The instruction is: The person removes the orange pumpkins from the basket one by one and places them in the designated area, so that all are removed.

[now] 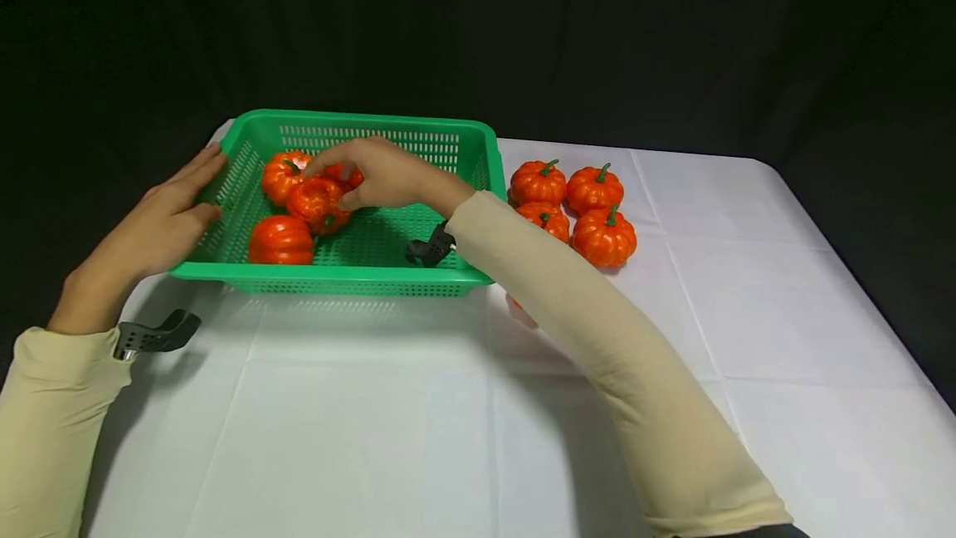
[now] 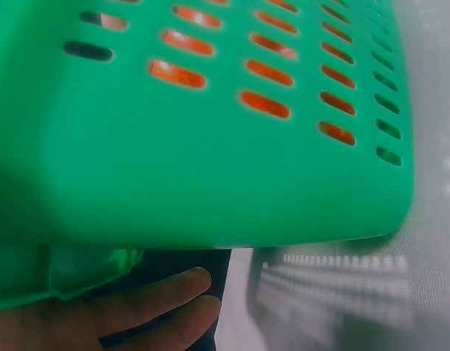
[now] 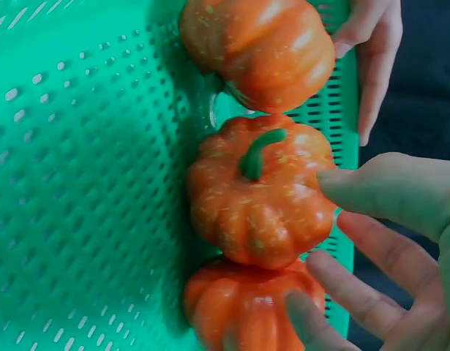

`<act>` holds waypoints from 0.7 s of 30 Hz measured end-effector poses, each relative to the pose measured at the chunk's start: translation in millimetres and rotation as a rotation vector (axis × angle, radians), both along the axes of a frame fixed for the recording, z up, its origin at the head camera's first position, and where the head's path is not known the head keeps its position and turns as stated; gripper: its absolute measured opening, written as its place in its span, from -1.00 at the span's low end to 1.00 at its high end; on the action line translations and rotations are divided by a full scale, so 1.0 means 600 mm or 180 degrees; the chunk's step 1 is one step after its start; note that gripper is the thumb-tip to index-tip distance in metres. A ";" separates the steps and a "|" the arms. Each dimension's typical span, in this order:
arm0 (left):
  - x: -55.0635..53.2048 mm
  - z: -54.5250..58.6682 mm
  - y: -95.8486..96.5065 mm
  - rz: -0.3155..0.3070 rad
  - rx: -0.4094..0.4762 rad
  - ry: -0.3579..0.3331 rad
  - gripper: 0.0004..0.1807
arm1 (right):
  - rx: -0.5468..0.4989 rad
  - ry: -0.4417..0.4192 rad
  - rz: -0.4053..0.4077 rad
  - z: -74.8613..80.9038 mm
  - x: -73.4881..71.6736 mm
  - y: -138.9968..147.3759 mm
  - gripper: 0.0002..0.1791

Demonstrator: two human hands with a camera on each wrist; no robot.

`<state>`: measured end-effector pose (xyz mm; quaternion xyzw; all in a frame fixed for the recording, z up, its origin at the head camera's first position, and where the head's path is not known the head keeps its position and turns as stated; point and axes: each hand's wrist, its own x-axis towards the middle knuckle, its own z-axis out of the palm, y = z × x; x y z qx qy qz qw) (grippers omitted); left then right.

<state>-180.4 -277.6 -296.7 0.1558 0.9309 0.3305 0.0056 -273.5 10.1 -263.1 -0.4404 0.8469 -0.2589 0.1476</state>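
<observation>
Several small orange pumpkins, one of them a ribbed pumpkin [image 1: 281, 241], lie toward the left side of a green plastic basket [image 1: 358, 273]. My right hand [image 1: 384, 173] reaches over them from the right. In the right wrist view its fingers are spread, and the thumb is at the edge of a pumpkin with a green stem [image 3: 261, 194]; firm contact is hard to tell. My left hand [image 1: 160, 222] rests at the basket's left rim with fingers extended, two of which show below the basket wall in the left wrist view. Orange shows through the basket's slots [image 2: 265, 104].
Right of the basket, several more pumpkins [image 1: 605, 237] stand close together on the white tablecloth [image 1: 336, 422]. One near the basket's front right corner is mostly hidden by my right sleeve [image 1: 597, 347]. A black curtain [image 1: 523, 31] hangs behind the table.
</observation>
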 end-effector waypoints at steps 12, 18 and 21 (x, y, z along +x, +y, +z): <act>0.001 0.004 -0.002 -0.0014 -0.0008 0.0049 -0.31 | 0.0289 0.0266 0.0385 -0.017 -0.007 -0.004 -0.29; 0.000 0.004 -0.001 -0.0012 -0.0007 0.0036 -0.31 | 0.0332 0.0245 0.0333 -0.022 -0.006 -0.004 -0.29; 0.000 0.004 0.000 -0.0019 0.0003 0.0027 -0.31 | 0.0381 0.0277 0.0300 -0.023 -0.006 -0.005 -0.30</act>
